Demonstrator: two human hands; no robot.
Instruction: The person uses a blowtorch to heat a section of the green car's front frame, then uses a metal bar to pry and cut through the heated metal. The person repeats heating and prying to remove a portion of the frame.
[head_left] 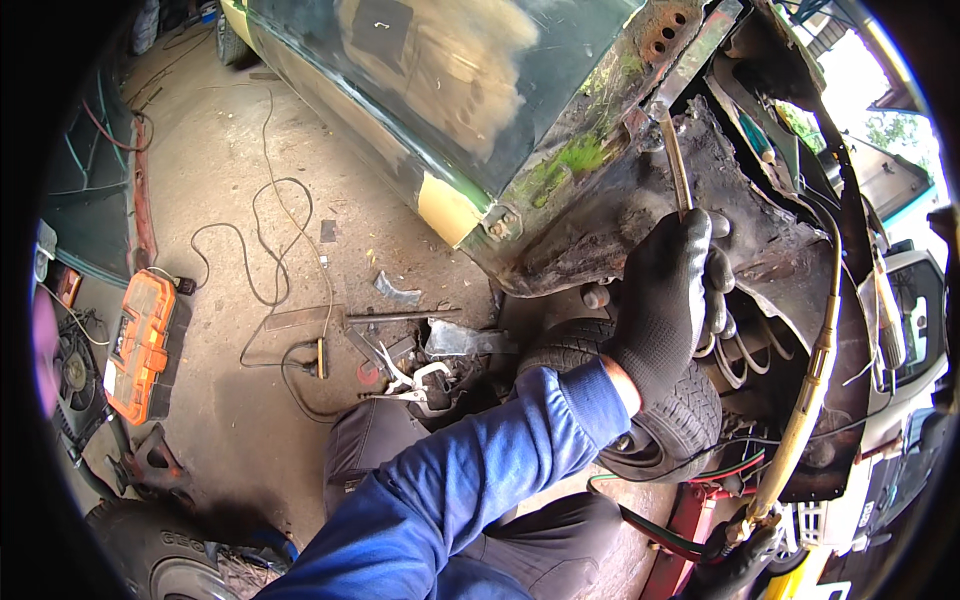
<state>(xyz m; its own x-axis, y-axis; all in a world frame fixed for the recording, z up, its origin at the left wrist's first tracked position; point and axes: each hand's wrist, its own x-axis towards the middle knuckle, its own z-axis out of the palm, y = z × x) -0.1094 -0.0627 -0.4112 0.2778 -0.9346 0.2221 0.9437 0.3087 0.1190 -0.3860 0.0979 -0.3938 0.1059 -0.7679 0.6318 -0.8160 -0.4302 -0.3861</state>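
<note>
My left hand (665,300), in a black glove and blue sleeve, is closed around a slim metal hand tool (678,165). The tool's rounded far end touches or lies close to the rusty, dark inner panel (600,215) of a car body; its exact kind is unclear. Low on the right, my gloved right hand (735,565) grips the lower end of a long brass gas torch (795,440). The torch's thin neck reaches up past the wheel arch's torn edge; I see no flame. Below my left hand are a tyre (690,420) and a pale coil spring (740,360).
Locking pliers (405,380) and metal scraps lie on the floor left of my knee. An orange-and-black toolbox (145,345) stands farther left, near a black cable (255,270). A red stand (680,545) and red and green hoses are at lower right. The green car door (440,80) fills the top.
</note>
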